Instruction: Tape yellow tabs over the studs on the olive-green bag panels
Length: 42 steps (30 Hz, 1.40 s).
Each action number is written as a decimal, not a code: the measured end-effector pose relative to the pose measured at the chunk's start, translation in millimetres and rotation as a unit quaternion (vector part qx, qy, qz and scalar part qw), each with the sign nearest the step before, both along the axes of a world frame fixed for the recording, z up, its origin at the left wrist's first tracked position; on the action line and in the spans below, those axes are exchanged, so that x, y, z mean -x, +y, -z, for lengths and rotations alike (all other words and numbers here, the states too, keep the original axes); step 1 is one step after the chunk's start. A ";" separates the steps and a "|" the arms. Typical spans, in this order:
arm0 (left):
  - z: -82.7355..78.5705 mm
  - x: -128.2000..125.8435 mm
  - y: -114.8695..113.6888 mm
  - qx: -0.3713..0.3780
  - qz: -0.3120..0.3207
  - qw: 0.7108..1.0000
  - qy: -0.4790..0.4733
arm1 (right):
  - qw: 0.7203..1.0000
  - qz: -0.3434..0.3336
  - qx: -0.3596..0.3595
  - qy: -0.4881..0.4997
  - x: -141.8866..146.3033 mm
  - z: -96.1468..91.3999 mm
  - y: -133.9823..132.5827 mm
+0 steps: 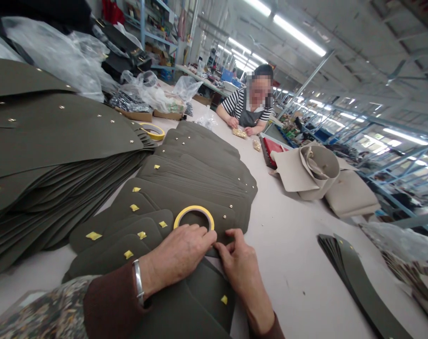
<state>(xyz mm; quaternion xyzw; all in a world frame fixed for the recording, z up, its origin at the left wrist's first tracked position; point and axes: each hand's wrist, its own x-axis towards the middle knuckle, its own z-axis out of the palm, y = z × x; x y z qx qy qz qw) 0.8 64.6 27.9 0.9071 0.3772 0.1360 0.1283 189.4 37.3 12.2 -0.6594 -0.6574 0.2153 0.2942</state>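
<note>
Yellow tape roll [193,208] over fanned dark green panels [196,181], left hand [178,252] gripping its near rim, right hand [240,261] just beside, thumb and forefinger close together, any hold unclear, co-worker [251,103] across the pale table [292,263].

The left hand [180,249] hides the lower rim of the tape [193,208] and some of its own fingertips. What lies under the right hand's [240,268] curled fingers cannot be told. Toward the left edge of the bench [288,263], the stack [58,136] is cut off by the picture's side; toward the near right corner, the strips [362,287] run out at the bottom. At the far edge, a co-worker's [241,101] lower body is hidden, and the gold pieces [239,133] are too small to identify.
</note>
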 end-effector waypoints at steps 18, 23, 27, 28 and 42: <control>7.4 12.3 3.8 -0.032 0.044 0.979 -0.195 | 0.993 -0.087 0.058 -0.045 -1.0 -8.3 -10.0; 5.5 14.7 2.1 -0.024 0.045 0.976 -0.212 | 0.991 -0.092 -0.055 0.079 -0.6 -16.4 -12.8; 5.5 13.8 1.7 0.010 0.028 0.983 -0.183 | 0.964 -0.152 -0.200 0.083 7.0 -16.8 -11.4; 5.5 13.7 1.4 0.023 0.026 0.983 -0.178 | 0.959 -0.165 -0.220 0.069 8.4 -16.8 -10.5; 5.0 7.7 1.9 -0.013 0.060 0.983 -0.171 | 0.919 -0.119 -0.371 -0.061 13.2 -4.1 -8.1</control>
